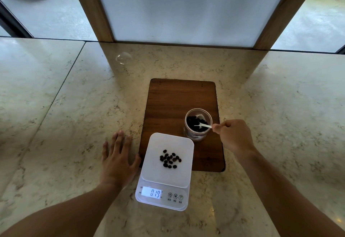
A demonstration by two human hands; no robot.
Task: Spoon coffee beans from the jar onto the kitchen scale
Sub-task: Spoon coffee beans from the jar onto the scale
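Observation:
A white kitchen scale (158, 179) lies partly on a wooden board (179, 102), its display reading 0.19. A small pile of dark coffee beans (169, 159) rests on its platform. Behind it on the board stands a clear open jar (198, 124) with dark beans inside. My right hand (233, 136) pinches the handle of a small white spoon (203, 125), whose bowl is inside the jar's mouth above the beans. My left hand (117, 156) lies flat on the counter just left of the scale, fingers spread, holding nothing.
The marble counter (56, 115) stretches wide on both sides. A clear round lid-like thing (123, 58) lies at the back left. A frosted panel in a wooden frame (186, 9) stands upright at the counter's far edge, with windows either side.

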